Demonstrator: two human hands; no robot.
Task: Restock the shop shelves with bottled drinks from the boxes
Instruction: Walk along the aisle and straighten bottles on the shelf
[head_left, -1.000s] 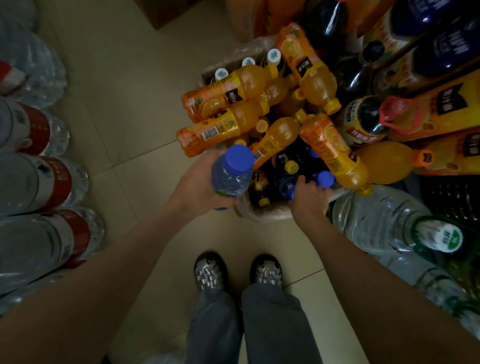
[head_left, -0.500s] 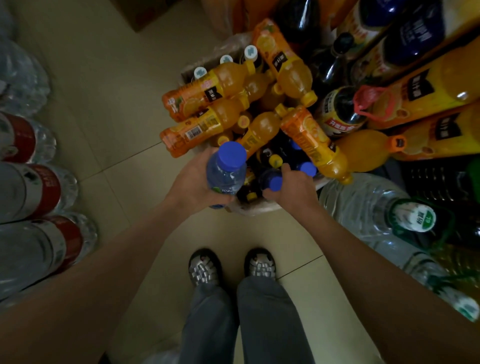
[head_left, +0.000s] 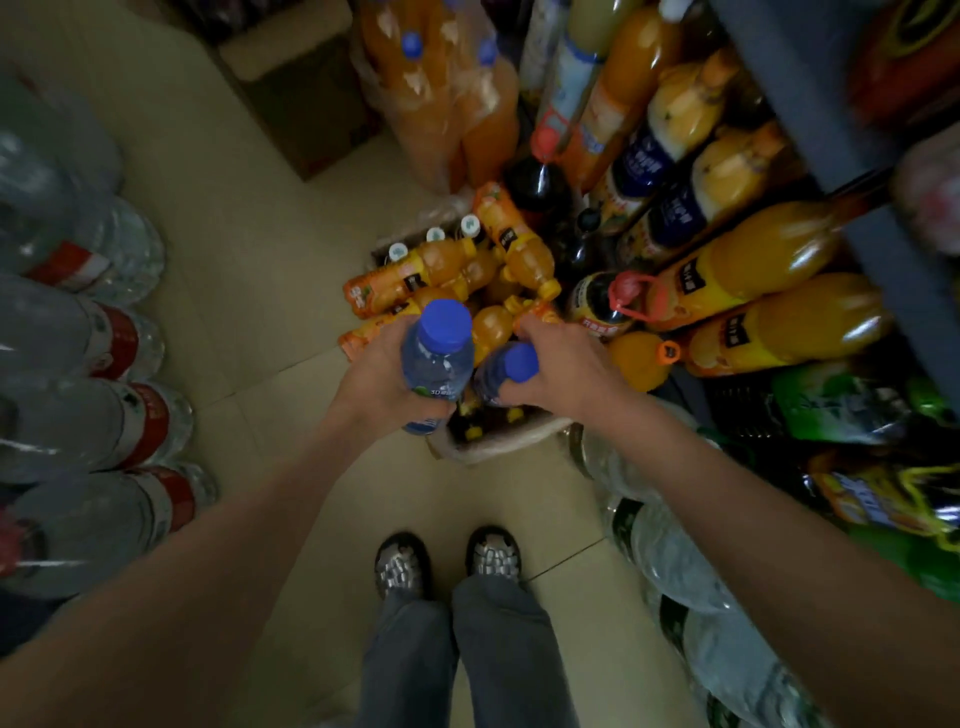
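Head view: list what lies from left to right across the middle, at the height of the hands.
Red-labelled water bottles → left hand → blue-capped bottle it grips → second blue-capped bottle → right hand gripping it → large orange juice bottles.

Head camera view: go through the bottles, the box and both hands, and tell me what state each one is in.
Left hand: grips a capped bottle, upright.
Left bottle: blue cap on, held above the box.
Right hand: grips a second bottle.
Right bottle: blue cap on, raised at the box.
Box: open, holding bottles.
Orange juice bottles: capped, lying across the box top.
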